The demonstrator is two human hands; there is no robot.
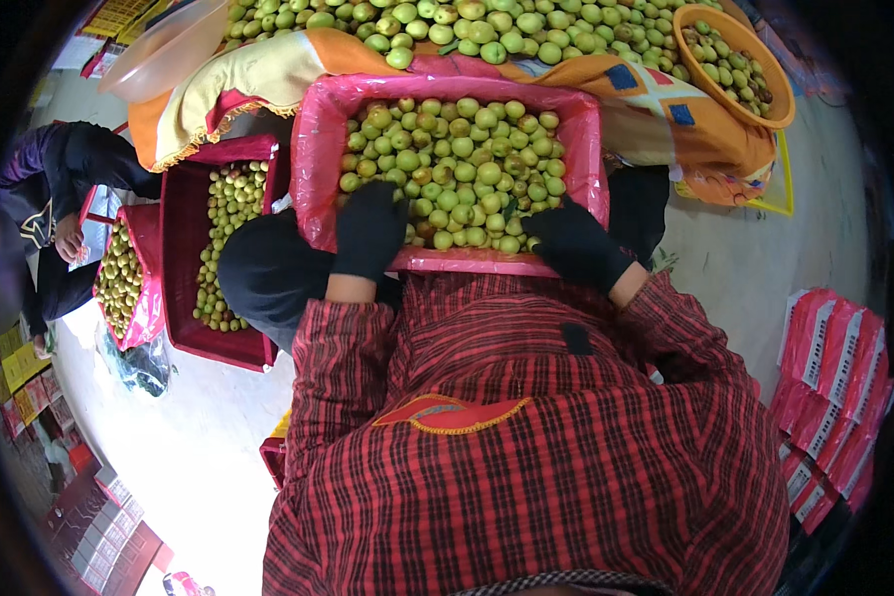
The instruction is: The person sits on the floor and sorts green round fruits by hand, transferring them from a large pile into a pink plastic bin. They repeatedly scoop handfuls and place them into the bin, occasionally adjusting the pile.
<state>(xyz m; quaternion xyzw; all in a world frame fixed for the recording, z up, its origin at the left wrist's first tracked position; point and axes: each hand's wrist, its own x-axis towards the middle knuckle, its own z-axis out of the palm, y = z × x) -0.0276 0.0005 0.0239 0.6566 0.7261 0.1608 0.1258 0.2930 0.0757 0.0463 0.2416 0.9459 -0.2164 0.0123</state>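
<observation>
A crate lined with pink plastic film [319, 167] stands between my knees, full of green jujubes [462, 167], some with brown blush. My left hand [372, 227], in a black glove, rests on the fruit at the crate's near left corner. At the near right corner, my right hand [577, 242], also black-gloved, touches the fruit with its fingers pointing inward. Dark glove fabric hides whether either hand grips a fruit. A green leaf [509, 208] lies among the jujubes near my right hand.
Beyond the crate, many jujubes [492, 33] are heaped on a patterned blanket [283, 71]. An orange basket [782, 112] sits at right, a translucent basin [167, 56] at left. Left stands a dark red crate [186, 298]; past it, a seated person [67, 194]. Pink packages [827, 387] are stacked right.
</observation>
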